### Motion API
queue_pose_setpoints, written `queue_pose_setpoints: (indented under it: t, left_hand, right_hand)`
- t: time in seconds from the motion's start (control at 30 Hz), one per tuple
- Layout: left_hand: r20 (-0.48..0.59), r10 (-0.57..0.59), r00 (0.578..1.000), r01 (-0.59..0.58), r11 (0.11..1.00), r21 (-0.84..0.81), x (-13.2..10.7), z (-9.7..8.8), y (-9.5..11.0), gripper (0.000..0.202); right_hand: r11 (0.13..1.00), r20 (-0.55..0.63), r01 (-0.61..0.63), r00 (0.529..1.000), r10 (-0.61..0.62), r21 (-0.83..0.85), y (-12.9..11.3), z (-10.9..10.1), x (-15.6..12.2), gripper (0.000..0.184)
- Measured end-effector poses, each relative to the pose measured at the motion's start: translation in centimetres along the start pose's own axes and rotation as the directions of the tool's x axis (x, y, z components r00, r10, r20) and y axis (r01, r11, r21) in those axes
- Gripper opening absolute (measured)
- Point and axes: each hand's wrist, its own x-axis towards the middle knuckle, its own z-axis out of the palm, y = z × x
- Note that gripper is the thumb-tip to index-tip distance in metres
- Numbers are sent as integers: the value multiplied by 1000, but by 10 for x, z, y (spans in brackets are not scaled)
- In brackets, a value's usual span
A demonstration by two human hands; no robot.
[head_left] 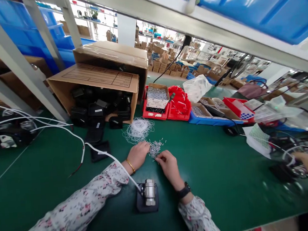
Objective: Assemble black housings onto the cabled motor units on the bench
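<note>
A small heap of short metal pins with pale ends [154, 149] lies on the green table between both hands. My left hand [138, 156] is curled at the heap's left edge, its fingers closed; what they hold, if anything, is hidden. At the heap's lower right side, my right hand [168, 164] pinches thumb and forefinger together over something too small to make out. Nearer to me stands a metal valve body [150, 192] on a black square base. A white cable [112, 156] runs from that base up and left, passing by my left wrist.
Behind the heap sits a tangle of thin white wire [139, 130]. Black housings spill from a cardboard box [95, 76]. Red bins [179, 105] and a blue tray [209, 119] line the back. Another person's hand [301, 157] works at right. A shelf beam crosses above.
</note>
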Motion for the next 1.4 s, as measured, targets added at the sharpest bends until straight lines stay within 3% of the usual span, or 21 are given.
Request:
queue_pose_setpoints:
  t: [0.13, 0.33, 0.5, 0.6, 0.7, 0.8, 0.9, 0.97, 1.07, 1.13, 1.2, 1.27, 1.4]
  left_hand:
    - [-63, -15, 998, 10, 997, -73, -2, -3, -2, 16]
    - [-101, -130, 986, 98, 956, -276, -11, -3, -4, 11]
    - [-31, -238, 971, 201, 876, -439, -63, -14, -6, 6]
    - [-28, -250, 968, 206, 853, -479, -104, -25, -2, 9]
    - [-149, -66, 987, -9, 890, -455, -137, -30, 5, 9]
    - [-223, 246, 943, -319, 860, -399, -155, -28, 14, 13]
    - [-194, 369, 909, -416, 836, -357, -163, -20, 19, 15]
    - [-188, 379, 906, -422, 846, -325, -165, -15, 19, 15]
    - [-180, 338, 924, -379, 873, -308, -165, -8, 19, 12]
    - [-153, 268, 951, -305, 893, -331, -165, -5, 19, 7]
    - [-109, 161, 981, -191, 902, -387, -163, -2, 21, 6]
    - [-46, 35, 998, -52, 892, -449, -160, -1, 23, 13]
    - [133, -166, 977, 211, 836, -506, -154, -4, 29, 19]
  right_hand:
    - [987, -50, -108, 992, 115, 122, 14, -1, -7, 20]
    - [979, -115, -123, 983, 142, 161, 14, -3, -9, 25]
    - [955, -278, -116, 941, 194, 273, 4, -16, -15, 26]
    - [954, -265, -160, 937, 227, 253, 8, -19, -24, 26]
    - [979, -225, -160, 956, 186, 128, 15, -15, -28, 22]
    - [986, -227, -146, 960, 162, 85, 15, -13, -27, 18]
    - [983, -219, -107, 966, 138, 148, 4, -17, -34, 16]
    - [942, -153, -124, 972, 178, 311, -8, -23, -51, 15]
    - [755, 70, -298, 945, 319, 585, -28, -25, -91, 14]
    - [685, 159, -370, 922, 353, 628, -37, -21, -120, 14]
    - [744, 115, -338, 935, 336, 577, -43, -11, -141, 13]
    - [836, -5, -260, 954, 300, 483, -44, 0, -153, 10]
    - [969, -120, -87, 986, 117, 230, -41, 6, -152, 5]
